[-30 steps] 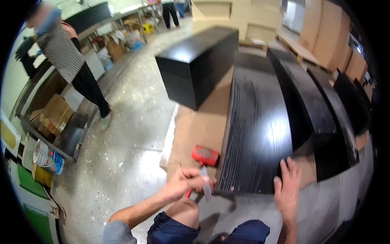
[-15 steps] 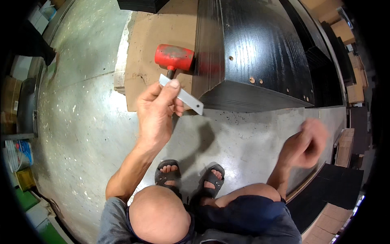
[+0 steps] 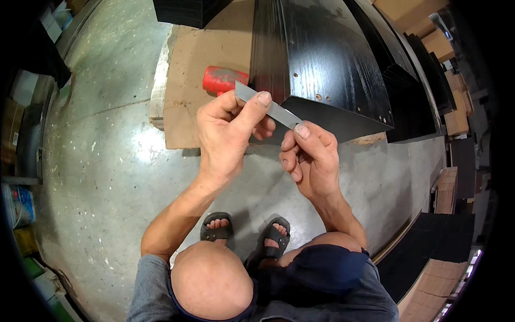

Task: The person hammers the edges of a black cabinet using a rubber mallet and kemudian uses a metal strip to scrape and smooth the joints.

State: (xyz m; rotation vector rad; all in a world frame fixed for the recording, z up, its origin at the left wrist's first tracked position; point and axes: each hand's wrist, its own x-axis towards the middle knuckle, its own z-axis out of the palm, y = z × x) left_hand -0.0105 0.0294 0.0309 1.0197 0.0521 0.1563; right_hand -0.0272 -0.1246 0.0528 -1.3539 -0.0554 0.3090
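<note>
A flat silver-grey cutter blade (image 3: 280,114) with a slanted end lies across both my hands, above the near end of the black wooden cabinet (image 3: 335,59). My left hand (image 3: 222,129) pinches it near its upper left part, thumb on top and the fingers curled beneath. At the lower right end, my right hand (image 3: 316,155) has thumb and fingertips closed on the blade, covering its tip. Behind my left hand rests a red mallet (image 3: 220,77) on cardboard, its head against the cabinet's side; the handle is hidden. Small round holes dot the cabinet's top near its edge.
Brown cardboard (image 3: 182,102) lies under the mallet and cabinet. Another black box (image 3: 193,12) stands at the far end. More black cabinets (image 3: 407,91) line the right, with dark panels (image 3: 429,247) at lower right. My sandalled feet stand on the grey concrete floor (image 3: 107,188).
My right hand has come in from the right and taken the blade's lower end. My left hand has moved slightly right and up with the blade. The view has shifted a little.
</note>
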